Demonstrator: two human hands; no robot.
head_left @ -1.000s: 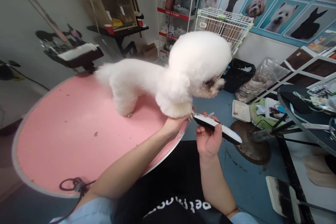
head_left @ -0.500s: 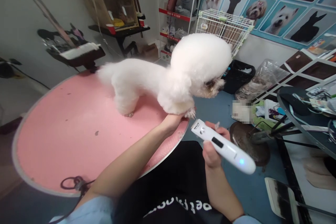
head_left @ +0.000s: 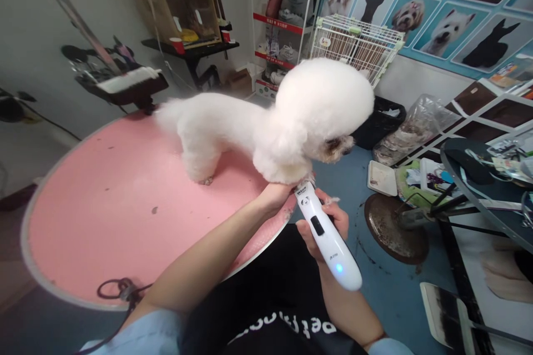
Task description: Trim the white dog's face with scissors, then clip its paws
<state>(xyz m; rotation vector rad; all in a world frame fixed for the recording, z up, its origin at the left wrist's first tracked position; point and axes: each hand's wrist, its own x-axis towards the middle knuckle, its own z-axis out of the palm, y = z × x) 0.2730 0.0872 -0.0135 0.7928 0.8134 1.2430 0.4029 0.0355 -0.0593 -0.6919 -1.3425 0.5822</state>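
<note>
Moved: clipper [head_left: 327, 238] has swung round in the last half second. Its head stood apart from the paw then; now it meets the fur under the dog's front leg [head_left: 287, 169], and its lit tail points back toward the person.
Apron: black apron [head_left: 258, 288] with white lettering, cut off by the bottom edge; the words sit upside down and are hard to read.
Cord: dark cord [head_left: 119, 291] looped at the near edge of the pink table [head_left: 104, 205]; both ends run out of sight.
Right hand: right hand [head_left: 322, 222] is wrapped around the clipper's middle, fingers mostly hidden beneath the body, probably to angle the head upward.
Left hand: left hand [head_left: 277, 197], at the table's near right edge, is closed on the front leg's lower end and holds it, likely to steady it; the paw is hidden.
Dog: white fluffy dog [head_left: 233, 122] stands on the table, head past the right edge; its eyes are lost in fur.
Far edge: tool tray [head_left: 125, 83], contents blurred.
Beyond: wire cage [head_left: 353, 41] and black bin [head_left: 377, 119], well apart from the hands.
</note>
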